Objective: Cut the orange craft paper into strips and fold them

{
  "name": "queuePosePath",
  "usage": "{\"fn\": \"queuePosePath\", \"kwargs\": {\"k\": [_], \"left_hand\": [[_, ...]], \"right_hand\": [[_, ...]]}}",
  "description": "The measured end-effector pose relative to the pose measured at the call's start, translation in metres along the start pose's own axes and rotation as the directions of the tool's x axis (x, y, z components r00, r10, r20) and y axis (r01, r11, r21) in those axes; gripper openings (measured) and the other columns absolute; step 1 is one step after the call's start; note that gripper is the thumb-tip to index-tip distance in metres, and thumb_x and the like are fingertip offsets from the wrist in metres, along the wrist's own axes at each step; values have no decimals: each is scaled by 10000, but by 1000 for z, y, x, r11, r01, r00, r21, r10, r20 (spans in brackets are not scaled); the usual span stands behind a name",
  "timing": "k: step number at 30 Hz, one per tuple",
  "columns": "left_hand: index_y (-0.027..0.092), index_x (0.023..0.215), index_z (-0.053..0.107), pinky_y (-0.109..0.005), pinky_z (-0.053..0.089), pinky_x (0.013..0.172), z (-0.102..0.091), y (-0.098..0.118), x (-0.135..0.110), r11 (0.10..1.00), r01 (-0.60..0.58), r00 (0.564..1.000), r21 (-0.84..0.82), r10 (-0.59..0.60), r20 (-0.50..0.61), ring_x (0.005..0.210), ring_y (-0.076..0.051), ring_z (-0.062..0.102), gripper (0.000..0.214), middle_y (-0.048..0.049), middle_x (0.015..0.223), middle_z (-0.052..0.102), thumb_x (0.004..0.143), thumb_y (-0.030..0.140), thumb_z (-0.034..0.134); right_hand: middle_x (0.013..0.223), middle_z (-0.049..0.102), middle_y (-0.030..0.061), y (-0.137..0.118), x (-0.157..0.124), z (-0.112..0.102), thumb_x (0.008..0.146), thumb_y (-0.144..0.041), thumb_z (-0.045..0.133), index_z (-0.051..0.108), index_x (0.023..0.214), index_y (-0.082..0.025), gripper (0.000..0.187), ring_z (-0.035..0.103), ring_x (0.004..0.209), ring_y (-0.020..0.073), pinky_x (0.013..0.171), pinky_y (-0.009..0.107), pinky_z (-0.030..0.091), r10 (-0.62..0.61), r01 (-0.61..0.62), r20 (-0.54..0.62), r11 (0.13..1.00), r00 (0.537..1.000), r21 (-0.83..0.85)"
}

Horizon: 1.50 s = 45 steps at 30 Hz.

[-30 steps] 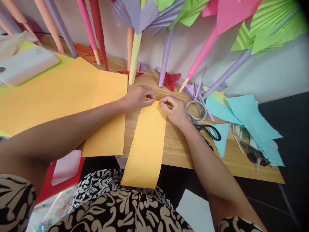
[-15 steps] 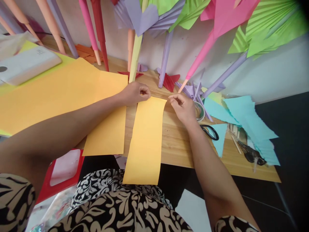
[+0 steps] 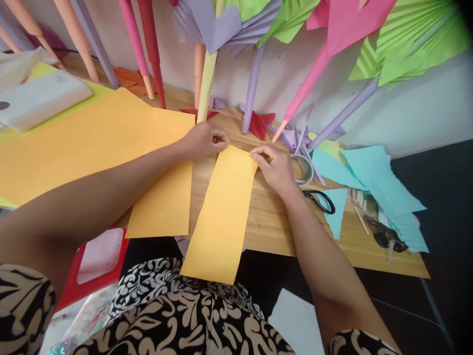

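A long yellow-orange paper strip lies on the wooden table and hangs over its front edge toward my lap. My left hand pinches the strip's far left corner, fingers closed. At the far right corner, my right hand grips the paper between thumb and fingertips. Under my left forearm lies a larger sheet of the same orange paper. Just right of my right hand are a roll of tape and the black handle of scissors, whose blades I cannot see.
Torn turquoise paper and dark sunglasses lie at the right end of the table. Paper-wrapped sticks, such as a pink one, lean on the wall behind. A white box sits on sheets at far left.
My right hand has moved a little left and now grips the strip's corner. The strip has tilted, its near end swinging left. My left hand stays almost where it was.
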<state>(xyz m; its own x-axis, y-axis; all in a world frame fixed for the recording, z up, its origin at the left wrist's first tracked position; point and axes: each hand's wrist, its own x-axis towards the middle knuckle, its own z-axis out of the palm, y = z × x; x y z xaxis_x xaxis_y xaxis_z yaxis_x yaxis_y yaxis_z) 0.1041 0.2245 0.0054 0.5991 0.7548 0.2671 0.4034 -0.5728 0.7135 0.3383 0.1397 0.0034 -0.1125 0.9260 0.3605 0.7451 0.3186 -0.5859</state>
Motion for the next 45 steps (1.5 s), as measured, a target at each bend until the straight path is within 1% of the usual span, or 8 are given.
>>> {"fn": "queuePosePath", "kwargs": {"k": [7, 13, 27, 32, 37, 40, 42, 45], "left_hand": [[161, 686, 665, -255, 451, 662, -3, -2, 2, 998, -6, 1000, 58, 6, -4, 671, -138, 590, 186, -23, 735, 705, 749, 291, 548], [168, 658, 650, -245, 422, 605, -2, -2, 1, 997, 22, 1000, 72, -22, 2, 641, -135, 574, 156, -17, 696, 695, 724, 274, 557], [171, 674, 643, -244, 377, 571, 3, -2, 2, 995, 96, 994, 13, -95, -46, 582, -114, 496, 210, 7, 635, 623, 778, 343, 583], [183, 614, 578, -262, 332, 546, 1, 1, 2, 992, 125, 985, -31, -128, -113, 569, -117, 444, 305, 17, 574, 538, 844, 381, 552], [195, 594, 487, -260, 316, 534, 0, 5, 0, 974, 147, 964, -172, -180, -196, 525, -102, 409, 327, 35, 539, 476, 871, 362, 539], [190, 613, 501, -253, 310, 537, 0, 4, 1, 967, 127, 956, -222, -179, -234, 520, -99, 404, 318, 45, 531, 455, 880, 359, 531], [184, 618, 517, -250, 294, 534, 1, 3, 2, 966, 118, 948, -230, -179, -264, 521, -99, 393, 311, 49, 528, 440, 877, 356, 534], [187, 591, 478, -250, 270, 534, 0, 0, 4, 965, 97, 926, -244, -178, -334, 533, -97, 377, 341, 50, 534, 411, 875, 367, 539]], "right_hand": [[897, 756, 31, 5, 1, -3, 866, -230, 626, 717, 815, -232, 105, 663, 861, 227, 834, 373, 496, 0, 1, 21, 1000, 1000, -24], [845, 741, 21, 8, 0, -3, 853, -248, 650, 716, 803, -233, 85, 657, 808, 217, 762, 349, 484, 65, -64, 23, 997, 998, -46], [817, 691, 30, 10, 0, -5, 874, -211, 603, 679, 794, -235, 113, 627, 817, 228, 774, 359, 473, -50, 51, 3, 992, 999, -120], [843, 696, 33, 16, 2, -13, 869, -232, 610, 692, 828, -240, 92, 631, 807, 228, 763, 363, 480, 26, -33, -60, 991, 998, -129], [865, 710, 34, 19, 2, -20, 858, -248, 625, 694, 816, -226, 85, 633, 784, 215, 765, 361, 498, 33, -54, -187, 992, 982, -110], [843, 712, 34, 17, 6, -34, 846, -247, 631, 699, 815, -208, 84, 644, 778, 208, 759, 351, 514, 56, -87, -311, 992, 949, -87], [824, 709, 43, 14, 10, -55, 839, -245, 640, 706, 830, -191, 86, 642, 748, 200, 741, 345, 517, 68, -118, -438, 989, 896, -90], [867, 697, 81, 9, 13, -104, 895, -273, 595, 705, 908, -168, 153, 644, 785, 215, 770, 366, 502, -35, -175, -681, 955, 732, -238]]}}
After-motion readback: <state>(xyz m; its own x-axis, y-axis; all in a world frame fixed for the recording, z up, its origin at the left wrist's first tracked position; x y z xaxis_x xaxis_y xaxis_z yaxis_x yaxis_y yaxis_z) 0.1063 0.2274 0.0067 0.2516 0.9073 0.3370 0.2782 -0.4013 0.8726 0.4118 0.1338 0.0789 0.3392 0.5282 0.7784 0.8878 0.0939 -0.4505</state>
